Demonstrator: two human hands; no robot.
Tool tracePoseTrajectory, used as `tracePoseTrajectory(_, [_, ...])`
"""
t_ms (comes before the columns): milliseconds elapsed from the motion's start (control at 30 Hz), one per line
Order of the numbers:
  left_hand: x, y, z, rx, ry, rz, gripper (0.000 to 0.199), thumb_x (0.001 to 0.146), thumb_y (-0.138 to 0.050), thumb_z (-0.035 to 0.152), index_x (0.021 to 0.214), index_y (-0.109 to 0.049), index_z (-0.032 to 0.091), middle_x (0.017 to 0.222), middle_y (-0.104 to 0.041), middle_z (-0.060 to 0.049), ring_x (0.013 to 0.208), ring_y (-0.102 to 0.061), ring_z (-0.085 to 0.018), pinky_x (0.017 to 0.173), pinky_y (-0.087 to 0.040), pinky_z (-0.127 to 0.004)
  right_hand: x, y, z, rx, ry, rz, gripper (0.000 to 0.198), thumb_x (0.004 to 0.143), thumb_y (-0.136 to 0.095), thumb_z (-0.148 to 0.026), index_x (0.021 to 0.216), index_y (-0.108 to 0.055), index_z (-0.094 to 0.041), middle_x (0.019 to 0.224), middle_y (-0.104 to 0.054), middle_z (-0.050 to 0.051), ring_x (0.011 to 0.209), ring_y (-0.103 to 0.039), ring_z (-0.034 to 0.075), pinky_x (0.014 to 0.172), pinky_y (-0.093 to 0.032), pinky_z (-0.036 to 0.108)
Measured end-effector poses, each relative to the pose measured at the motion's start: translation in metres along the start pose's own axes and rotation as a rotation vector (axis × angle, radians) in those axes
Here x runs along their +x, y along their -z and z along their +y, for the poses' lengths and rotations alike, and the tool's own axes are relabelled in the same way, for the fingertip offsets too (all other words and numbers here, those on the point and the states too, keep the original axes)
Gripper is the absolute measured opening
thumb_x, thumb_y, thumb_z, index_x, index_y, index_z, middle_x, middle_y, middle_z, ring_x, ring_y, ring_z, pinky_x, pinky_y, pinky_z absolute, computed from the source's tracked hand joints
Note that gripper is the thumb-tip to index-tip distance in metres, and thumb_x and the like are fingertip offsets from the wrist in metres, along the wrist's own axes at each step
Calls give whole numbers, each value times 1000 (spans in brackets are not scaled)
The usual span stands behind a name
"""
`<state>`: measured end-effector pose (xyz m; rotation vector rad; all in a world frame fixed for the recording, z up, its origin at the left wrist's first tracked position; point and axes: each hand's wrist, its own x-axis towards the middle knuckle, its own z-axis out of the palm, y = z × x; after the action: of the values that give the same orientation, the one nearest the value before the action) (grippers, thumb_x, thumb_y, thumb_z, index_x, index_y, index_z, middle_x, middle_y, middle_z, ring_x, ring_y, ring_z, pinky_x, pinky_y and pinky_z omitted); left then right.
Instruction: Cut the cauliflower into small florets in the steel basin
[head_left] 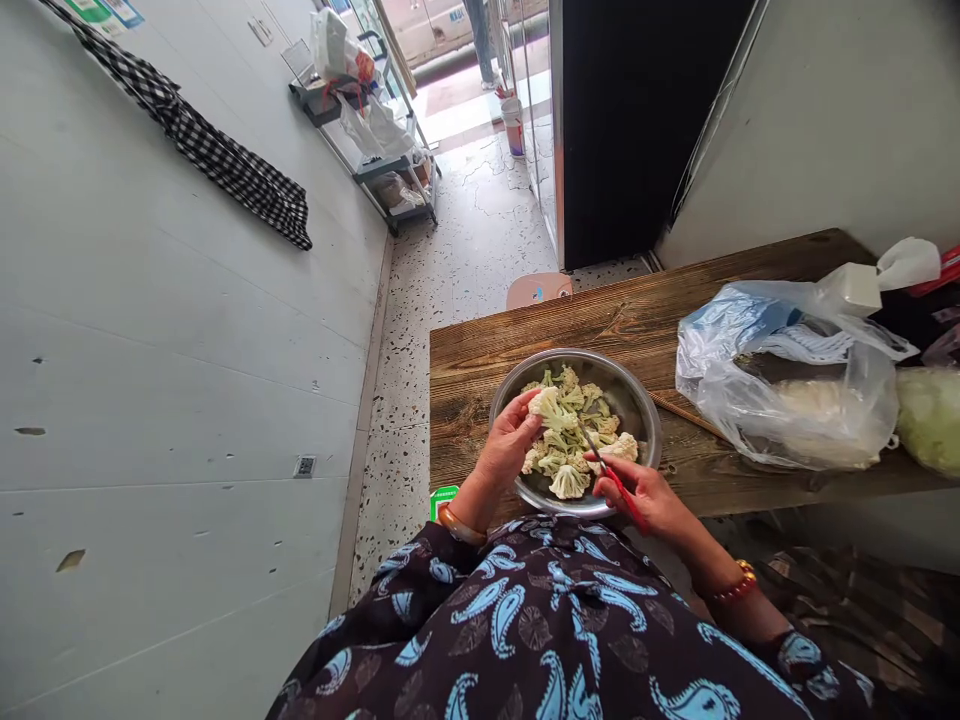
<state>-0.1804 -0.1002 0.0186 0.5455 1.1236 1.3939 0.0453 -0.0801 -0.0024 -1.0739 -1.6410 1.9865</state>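
A wide metal bowl [651, 410] on the wooden table holds several cut cauliflower florets [570, 482]. Over its left side, my left hand [510, 442] pinches a pale cauliflower piece [553, 408] between thumb and fingers. My right hand [646, 497], at the bowl's lower right, is closed around a small knife [621, 490] with a red handle. Its narrow blade points up and left, close to the held piece; whether it touches is too small to tell. Another large cauliflower piece [622, 447] lies just above my right fingers.
Right of the bowl, clear plastic bags [795, 380] lie on the wooden table [472, 375], beside a bagged pale green vegetable [928, 415]. A pink stool [538, 289] stands beyond the table's far edge. Farther off are a cart [382, 165] and a bucket [513, 125] near the doorway.
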Motion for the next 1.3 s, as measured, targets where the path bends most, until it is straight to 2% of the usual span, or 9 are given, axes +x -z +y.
tracePoseTrajectory(133, [-1, -4, -3, 12, 25, -1, 46, 77, -76, 32, 120, -65, 21, 119, -68, -7, 104, -62, -19, 93, -47, -31, -3, -9, -3, -22, -9, -35, 58, 84, -63, -57, 123, -67, -14, 72, -64, 3, 60, -52, 14, 52, -41, 24])
tracePoseTrajectory(500, [-2, 3, -8, 140, 41, -42, 51, 76, -77, 35, 123, -65, 20, 123, -67, -10, 109, -61, -24, 95, -47, -36, 2, -14, -5, 122, -142, -112, 70, 82, -63, -63, 127, -62, -10, 67, -56, 0, 50, -38, 8, 44, -27, 21])
tracePoseTrajectory(833, [-3, -3, -4, 236, 5, -66, 49, 76, -77, 34, 121, -68, 19, 129, -64, -10, 117, -58, -27, 103, -41, -38, 3, -16, -11, 81, -69, -12, 56, 76, -70, -59, 111, -74, -15, 60, -56, -2, 52, -42, 12, 48, -33, 24])
tracePoseTrajectory(1100, [-1, -1, -8, 329, 4, -60, 51, 79, -73, 39, 125, -66, 19, 129, -65, -10, 116, -58, -28, 101, -42, -38, 4, -13, -16, 120, -83, -60, 54, 78, -69, -58, 108, -74, -14, 54, -49, -4, 50, -37, 10, 47, -27, 22])
tracePoseTrajectory(1300, [0, -1, -10, 300, -12, -50, 51, 82, -70, 41, 128, -63, 19, 127, -66, -10, 114, -59, -26, 100, -43, -37, 4, -21, -19, 177, -89, -18, 60, 77, -66, -66, 106, -73, -14, 57, -48, -4, 48, -35, 9, 43, -25, 22])
